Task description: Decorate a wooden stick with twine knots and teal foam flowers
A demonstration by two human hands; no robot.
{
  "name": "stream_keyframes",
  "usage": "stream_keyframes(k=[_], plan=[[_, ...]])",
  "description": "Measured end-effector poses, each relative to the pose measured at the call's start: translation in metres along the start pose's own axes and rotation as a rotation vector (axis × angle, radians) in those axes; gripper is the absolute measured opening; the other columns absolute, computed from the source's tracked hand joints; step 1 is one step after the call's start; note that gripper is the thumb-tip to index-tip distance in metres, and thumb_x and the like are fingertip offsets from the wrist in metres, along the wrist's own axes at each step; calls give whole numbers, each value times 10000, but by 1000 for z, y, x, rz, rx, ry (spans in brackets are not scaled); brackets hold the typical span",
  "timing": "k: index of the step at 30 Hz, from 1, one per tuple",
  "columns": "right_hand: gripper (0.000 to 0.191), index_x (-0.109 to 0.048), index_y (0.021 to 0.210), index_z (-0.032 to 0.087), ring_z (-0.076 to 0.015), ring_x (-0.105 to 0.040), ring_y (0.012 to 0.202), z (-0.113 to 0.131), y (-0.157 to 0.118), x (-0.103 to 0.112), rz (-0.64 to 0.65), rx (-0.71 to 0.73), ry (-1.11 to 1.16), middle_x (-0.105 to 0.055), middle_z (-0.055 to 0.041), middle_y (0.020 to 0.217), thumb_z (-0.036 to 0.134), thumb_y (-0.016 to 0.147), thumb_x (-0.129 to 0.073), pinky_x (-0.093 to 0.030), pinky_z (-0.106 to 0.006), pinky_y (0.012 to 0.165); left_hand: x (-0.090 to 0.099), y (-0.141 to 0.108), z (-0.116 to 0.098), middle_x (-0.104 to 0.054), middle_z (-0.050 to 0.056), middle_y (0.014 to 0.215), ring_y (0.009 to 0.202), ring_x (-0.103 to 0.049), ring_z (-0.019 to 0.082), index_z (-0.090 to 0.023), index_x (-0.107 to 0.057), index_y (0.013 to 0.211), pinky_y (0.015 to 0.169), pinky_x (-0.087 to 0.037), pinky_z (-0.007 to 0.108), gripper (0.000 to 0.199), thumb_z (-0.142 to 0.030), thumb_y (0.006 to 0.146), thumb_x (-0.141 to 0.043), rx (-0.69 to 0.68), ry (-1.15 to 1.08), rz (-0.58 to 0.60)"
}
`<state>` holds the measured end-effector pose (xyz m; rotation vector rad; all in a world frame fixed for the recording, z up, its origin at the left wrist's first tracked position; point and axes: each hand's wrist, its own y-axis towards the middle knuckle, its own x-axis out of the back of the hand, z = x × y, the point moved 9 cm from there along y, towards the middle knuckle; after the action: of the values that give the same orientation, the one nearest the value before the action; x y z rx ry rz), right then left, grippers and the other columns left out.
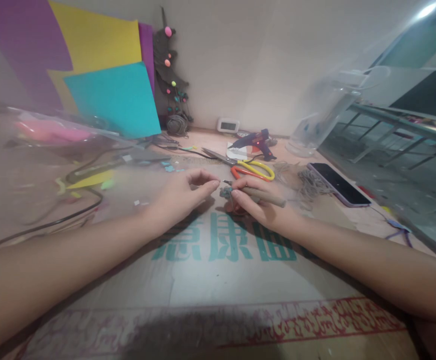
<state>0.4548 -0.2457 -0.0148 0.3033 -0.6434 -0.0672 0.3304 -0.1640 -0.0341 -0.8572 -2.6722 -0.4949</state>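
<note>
My right hand is closed around a slim pen-like tool with a brownish handle. The tool's dark, narrow tip points left, toward my other hand. Just below that tip, at the right fingertips, is a small grey-blue piece, too blurred to name. My left hand has its thumb and forefinger pinched together close to the tip; whatever they may grip is too small to make out. Both hands are over a board printed with large green characters.
Scissors with yellow and orange handles lie behind my hands, near a dark glue gun. A phone and tangled grey cord are at right. Coloured sheets stand back left; a black cable crosses the left side.
</note>
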Motion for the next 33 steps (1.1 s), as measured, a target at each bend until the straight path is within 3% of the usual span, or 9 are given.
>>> stream_keyframes(k=[9, 17, 24, 29, 33], plan=[[119, -595, 839, 203, -130, -673, 601, 2, 0, 1, -10, 44, -15, -715, -3, 712, 254, 940, -562, -540, -247, 548, -2, 2, 5, -638, 0, 884, 785, -613, 154, -183, -595, 917, 729, -463, 287, 117, -269, 840, -613, -1, -36, 7], [118, -603, 852, 194, -124, -676, 612, 3, 0, 1, -6, 51, -22, -720, -5, 718, 257, 943, -563, -535, -235, 557, -12, -4, 4, -508, -67, 668, 558, -501, 127, -228, -462, 924, 549, -382, 261, 67, -201, 863, -452, 22, -122, 85], [118, -607, 841, 190, -118, -665, 593, 4, 1, 2, -22, 66, -33, -709, -2, 705, 245, 938, -567, -524, -229, 540, -7, -4, -2, -480, -53, 669, 560, -447, 121, -200, -535, 983, 538, -356, 252, 114, -222, 934, -435, -36, -23, 58], [123, -607, 847, 189, -124, -674, 597, 5, 1, 2, -13, 65, -27, -714, -6, 709, 253, 941, -561, -529, -232, 535, -8, -4, -2, -451, -70, 581, 518, -448, 125, -190, -560, 1092, 495, -351, 238, 205, -310, 978, -439, 30, -85, 69], [116, -603, 840, 196, -128, -684, 609, 5, 1, 2, -12, 75, -36, -721, -1, 713, 237, 940, -560, -539, -239, 549, -10, -5, -7, -621, -13, 709, 651, -595, 138, -177, -651, 949, 599, -452, 244, 292, -440, 958, -524, -20, -63, 100]])
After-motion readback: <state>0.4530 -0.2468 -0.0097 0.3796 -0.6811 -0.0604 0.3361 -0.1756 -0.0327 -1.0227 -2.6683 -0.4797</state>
